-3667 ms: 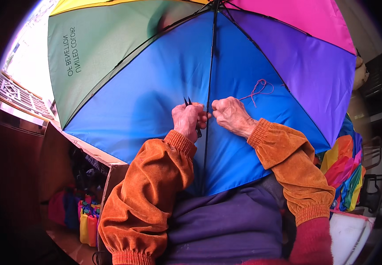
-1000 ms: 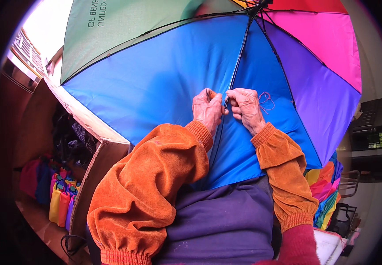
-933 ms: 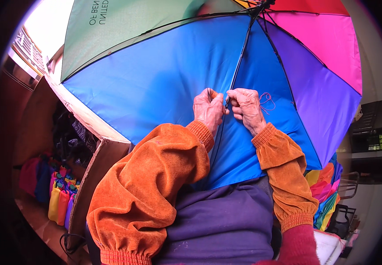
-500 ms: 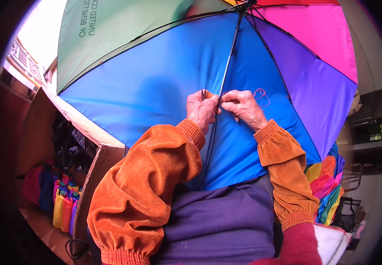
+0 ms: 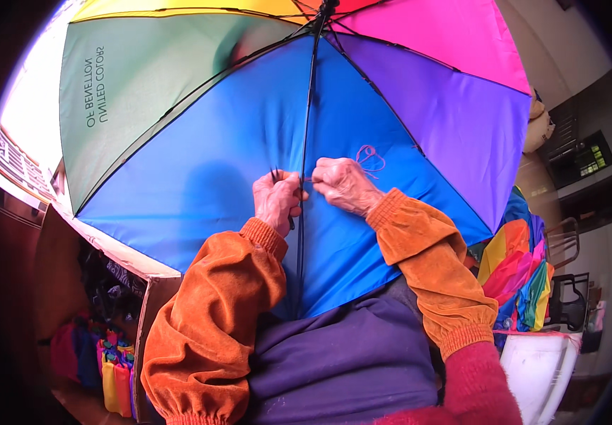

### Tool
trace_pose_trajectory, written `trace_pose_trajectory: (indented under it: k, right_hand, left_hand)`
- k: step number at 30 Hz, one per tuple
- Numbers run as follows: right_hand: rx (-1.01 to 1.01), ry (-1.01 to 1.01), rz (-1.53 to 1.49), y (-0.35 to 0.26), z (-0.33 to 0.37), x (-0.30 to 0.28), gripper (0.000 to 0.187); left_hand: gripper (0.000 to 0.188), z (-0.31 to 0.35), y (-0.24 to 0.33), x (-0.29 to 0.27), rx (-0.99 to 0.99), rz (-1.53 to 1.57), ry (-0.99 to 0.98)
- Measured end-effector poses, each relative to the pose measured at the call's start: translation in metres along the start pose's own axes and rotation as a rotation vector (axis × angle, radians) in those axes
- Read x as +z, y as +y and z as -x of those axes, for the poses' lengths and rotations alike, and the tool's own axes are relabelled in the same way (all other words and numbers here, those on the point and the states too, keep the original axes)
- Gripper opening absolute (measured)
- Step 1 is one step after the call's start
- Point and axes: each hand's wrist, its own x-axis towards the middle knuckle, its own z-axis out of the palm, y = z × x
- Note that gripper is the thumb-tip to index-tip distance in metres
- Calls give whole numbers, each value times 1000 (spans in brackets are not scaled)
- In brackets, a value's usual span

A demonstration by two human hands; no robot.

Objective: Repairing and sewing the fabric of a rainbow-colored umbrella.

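Compared with the view half a second earlier, both hands are sitting slightly lower on the canopy, with the hub of the ribs now showing at the top edge. An open rainbow umbrella [image 5: 199,177], seen from its underside, is filling most of the view, its blue panel lying directly in front of the person. Running down the middle of that panel is a dark rib [image 5: 307,120], and both hands are meeting on it. The left hand [image 5: 277,202] is clenching in a closed grip around the rib, and a small dark tool tip [image 5: 275,173] is protruding above its knuckles; what the tool is cannot be told. The right hand [image 5: 341,185] is pinching at the same rib just beside the left hand, fingertips closed on something too small to identify. A loop of pink thread [image 5: 369,157] is lying against the blue fabric, touching the right hand's upper side. Orange velvet sleeves [image 5: 207,340] are covering both forearms. Folded colourful umbrellas [image 5: 111,361] are standing in a cardboard box [image 5: 146,297] at the lower left.
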Motion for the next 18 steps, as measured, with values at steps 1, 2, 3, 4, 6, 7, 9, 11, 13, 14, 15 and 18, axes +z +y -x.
trace_pose_trajectory:
  k: [1,2,3,4,6,7,9,11,13,14,15,18]
  right_hand:
    - [-4,50,-37,5,3,-12,6]
    - [0,100,-71,7,10,-25,5]
    - [263,223,-535,0,14,-41,5]
    - [530,339,-1000,-7,18,-57,6]
    - [473,686,-1490,-1,27,-76,10]
    - [443,639,-1556,3,35,-80,10]
    - [355,571,-1603,18,54,-95,11]
    - [270,582,-1519,47,80,-136,11]
    - [252,654,-1457,75,110,-184,13]
    - [261,706,-1457,84,118,-196,14]
    - [267,702,-1459,78,114,-194,14]
    - [579,994,-989,34,78,-159,14]
  left_hand:
    - [14,-1,1,1,4,1,-2]
    - [14,-2,1,2,-11,4,-11]
    - [13,-3,0,0,-26,11,-8]
    - [13,-3,0,-2,-40,17,-2]
    - [12,-3,3,0,-42,12,-6]
    - [11,-3,4,2,-49,4,-14]
    - [11,-3,2,3,-63,-2,-14]
    - [11,-2,4,7,-62,-1,-16]
    - [11,-1,6,5,-59,2,-4]
    - [11,-2,7,4,-61,-7,2]
    - [11,-4,5,5,-67,-15,2]
    - [11,-1,5,3,-80,-57,31]
